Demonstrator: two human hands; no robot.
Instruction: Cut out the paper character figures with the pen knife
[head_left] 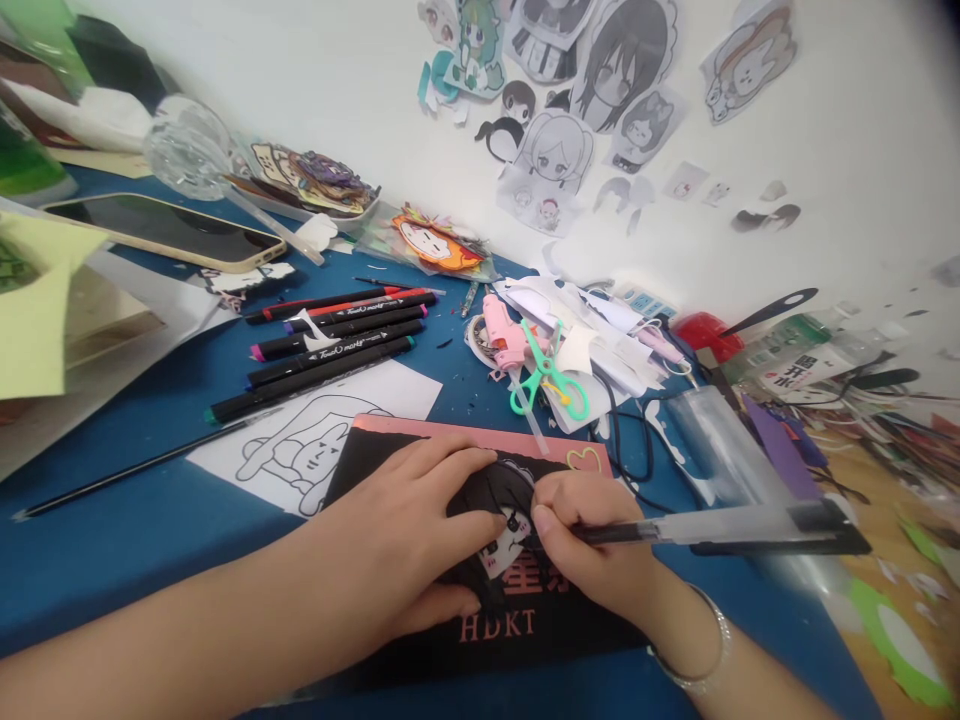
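A small cartoon character cutout (506, 545) with black hair and pink cheeks lies on a flat black case with pink lettering (420, 655). My left hand (420, 530) rests on the cutout, fingers spread and lying flat across its left side. In my right hand (592, 530), closed in a pinch, is a black-and-clear pen (720, 528) pointing left; its tip is at the cutout's right edge, partly hidden by my fingers. Behind my left hand, a white sheet with a line drawing (300, 455) sticks out from under the case.
Several black markers (337, 350) lie behind the drawing. Green scissors (547, 385) and a pink glue gun (502, 330) sit beyond the case by paper scraps. A phone (172, 228) is at the left, a thin black pen (142, 470) nearer. Bottles (802, 370) stand right.
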